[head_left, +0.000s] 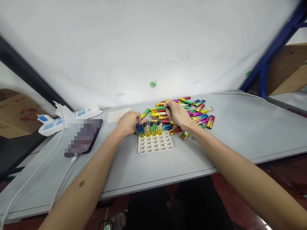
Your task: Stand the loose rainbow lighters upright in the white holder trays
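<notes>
A white tray [155,146] with rows of slots lies in front of me. Several lighters [146,129] with black tops stand upright along its back row, blue, yellow and green. My left hand [129,123] is just behind the left end of that row, its fingers curled in; whatever they hold is hidden. Over the pile of loose shiny lighters [196,117], my right hand [178,114] is closed on a lighter [168,109], whose dark end shows at the fingertips. Most of that lighter is covered by the hand.
Behind my left hand lies a second white slotted tray [117,115]. A phone [83,137] on a cable and a white power strip [87,112] occupy the left side. A white wall [144,48] closes off the back, with a blue metal frame [263,73] at right.
</notes>
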